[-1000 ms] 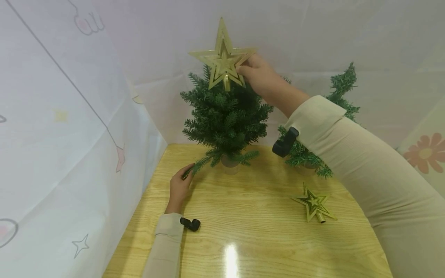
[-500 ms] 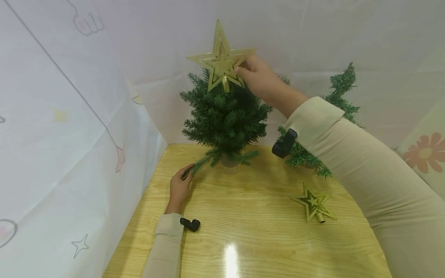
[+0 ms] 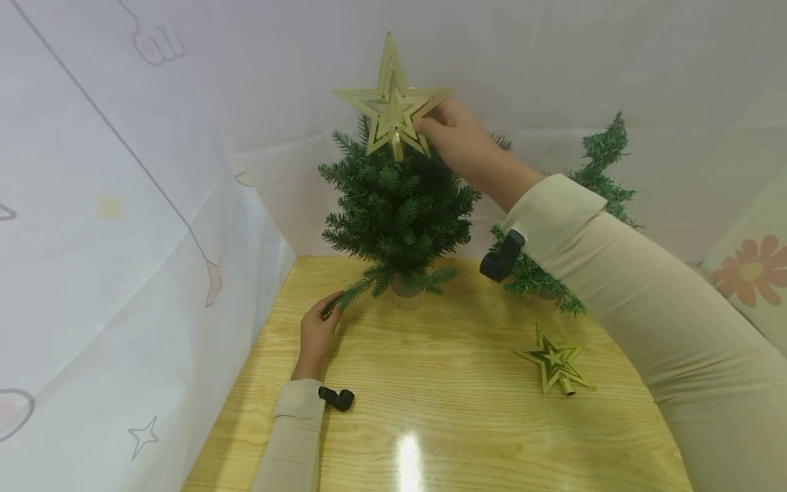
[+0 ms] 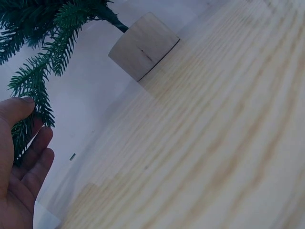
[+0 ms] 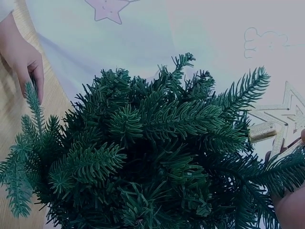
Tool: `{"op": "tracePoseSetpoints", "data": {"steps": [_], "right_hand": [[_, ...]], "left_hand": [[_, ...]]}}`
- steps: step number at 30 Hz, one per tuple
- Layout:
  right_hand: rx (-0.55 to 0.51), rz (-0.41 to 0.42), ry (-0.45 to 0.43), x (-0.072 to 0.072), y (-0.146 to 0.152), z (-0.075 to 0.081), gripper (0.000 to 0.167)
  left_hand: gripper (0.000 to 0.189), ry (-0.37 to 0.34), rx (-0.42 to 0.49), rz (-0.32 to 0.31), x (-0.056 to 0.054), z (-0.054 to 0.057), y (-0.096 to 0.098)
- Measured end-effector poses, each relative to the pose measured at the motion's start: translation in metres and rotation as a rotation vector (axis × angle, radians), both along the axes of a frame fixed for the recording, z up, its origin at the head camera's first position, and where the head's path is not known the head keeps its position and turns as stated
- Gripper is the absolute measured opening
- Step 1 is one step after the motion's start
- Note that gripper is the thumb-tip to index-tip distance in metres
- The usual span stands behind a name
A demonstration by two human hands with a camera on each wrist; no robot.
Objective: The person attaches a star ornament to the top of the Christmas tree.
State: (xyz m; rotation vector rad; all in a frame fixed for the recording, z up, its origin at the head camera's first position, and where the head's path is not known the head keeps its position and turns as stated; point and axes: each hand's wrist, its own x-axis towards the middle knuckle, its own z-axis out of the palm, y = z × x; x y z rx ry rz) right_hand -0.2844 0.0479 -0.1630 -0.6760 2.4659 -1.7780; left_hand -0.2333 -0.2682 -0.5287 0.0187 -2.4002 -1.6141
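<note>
At the top of the green artificial Christmas tree [image 3: 402, 212], my right hand [image 3: 458, 140] pinches a gold star tree topper [image 3: 393, 102] by its right side. The star stands upright, and its short tube overlaps the upper needles in the head view. In the right wrist view the star's tube [image 5: 262, 132] is right beside the top branches. My left hand [image 3: 318, 333] holds the tip of a low branch [image 4: 31, 81] between thumb and fingers at the tree's lower left. The tree stands on a round wooden base [image 4: 144, 46].
A second gold star topper [image 3: 555, 360] lies on the wooden table [image 3: 430, 369] at the right. Behind my right forearm stands a thinner tinsel tree [image 3: 605, 171], partly hidden. A pale printed cloth [image 3: 154, 273] hangs at the left and back.
The star in my right hand has shifted slightly, tilting a little and coming back toward upright. My left hand stays on the low branch.
</note>
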Motion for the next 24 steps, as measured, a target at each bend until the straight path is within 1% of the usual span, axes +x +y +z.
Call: {"op": "tracePoseSetpoints", "data": {"steps": [2,6,9,12,16,19,22,24], "right_hand": [[0.004,-0.016,-0.010,0.000,0.000,0.000,0.041],[-0.008,-0.027,-0.018,0.001,-0.001,0.000,0.041],[-0.015,-0.026,-0.004,0.001,-0.002,-0.001,0.039],[-0.038,-0.025,0.005,0.000,-0.003,-0.002,0.036],[-0.083,-0.001,0.022,-0.001,-0.003,-0.004,0.032],[-0.085,0.006,0.030,-0.001,-0.003,-0.005,0.031],[-0.064,-0.008,0.026,-0.001,-0.005,-0.006,0.030],[-0.048,-0.023,0.025,0.000,-0.007,-0.006,0.031]], "left_hand": [[0.035,0.000,0.006,-0.004,-0.001,0.000,0.000],[0.034,-0.004,0.006,-0.015,0.010,0.020,0.008],[0.034,-0.008,-0.003,-0.020,0.018,0.036,0.014],[0.034,-0.004,-0.003,-0.024,0.018,0.035,0.013],[0.034,0.002,-0.005,-0.030,0.017,0.035,0.013],[0.035,0.001,-0.005,-0.030,0.016,0.035,0.013],[0.035,-0.003,-0.003,-0.028,0.016,0.034,0.013],[0.035,-0.011,0.000,-0.023,0.011,0.026,0.010]]}}
